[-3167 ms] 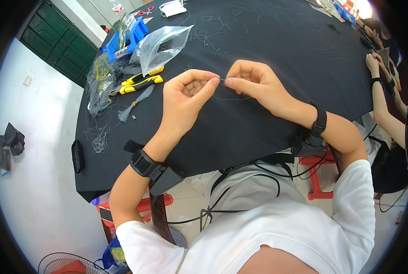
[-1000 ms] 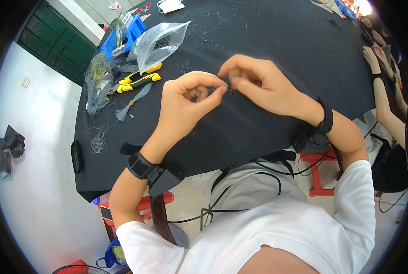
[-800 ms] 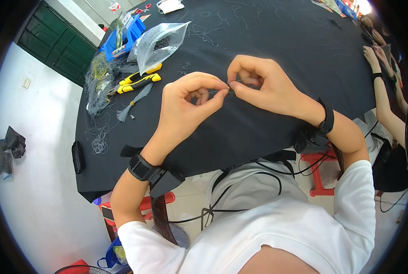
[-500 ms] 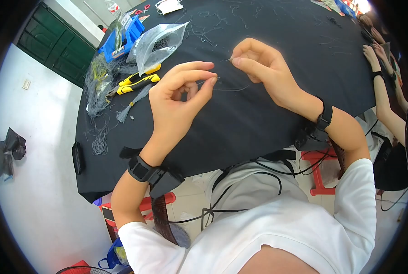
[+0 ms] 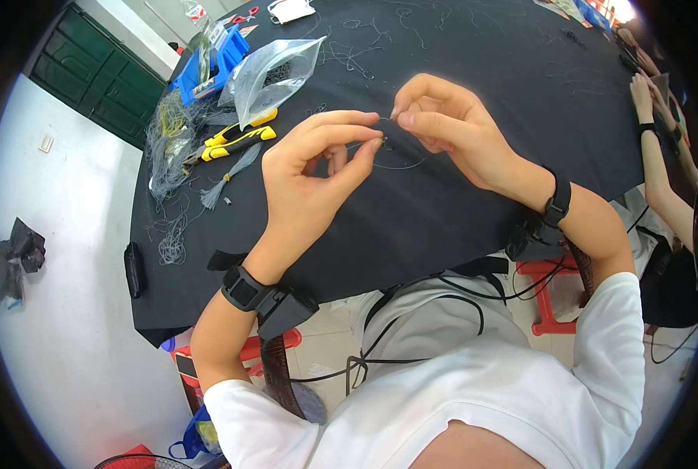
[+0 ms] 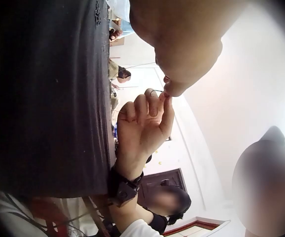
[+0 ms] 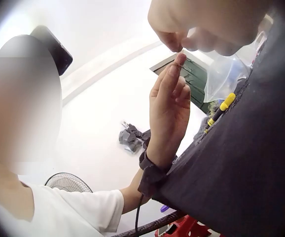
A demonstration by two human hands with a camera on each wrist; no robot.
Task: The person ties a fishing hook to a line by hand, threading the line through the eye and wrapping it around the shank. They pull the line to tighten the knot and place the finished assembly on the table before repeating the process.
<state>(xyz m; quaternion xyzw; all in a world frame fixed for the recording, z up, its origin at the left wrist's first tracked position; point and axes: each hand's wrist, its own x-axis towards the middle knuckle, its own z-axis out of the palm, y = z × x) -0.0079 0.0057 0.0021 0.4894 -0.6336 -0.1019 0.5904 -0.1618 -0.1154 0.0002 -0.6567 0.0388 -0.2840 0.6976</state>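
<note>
A thin fishing line (image 5: 402, 167) runs between the two hands and sags in a loose curve below them. My left hand (image 5: 310, 160) pinches it between thumb and middle finger, with a tiny dark bit showing at the thumb tip. The index finger of that hand stretches above, toward the other hand. My right hand (image 5: 450, 129) pinches a short end of the line between thumb and index finger, its other fingers curled. In the left wrist view the right hand (image 6: 142, 123) meets the left fingertips. From the right wrist, the left hand (image 7: 169, 108) points upward beneath the right fingertips.
On the black-covered table (image 5: 442, 234), yellow-black pliers (image 5: 238, 144), a tied bundle of line (image 5: 230, 177) and a tangle of line (image 5: 169, 152) lie left. Behind them are a clear plastic bag (image 5: 274, 78) and blue bin (image 5: 212, 66). Another person's arms (image 5: 653, 156) are at right.
The hands worked close together, the right then drew up and away with the line end. Over the last half second the left hand moved right, and the fingertips are near each other again.
</note>
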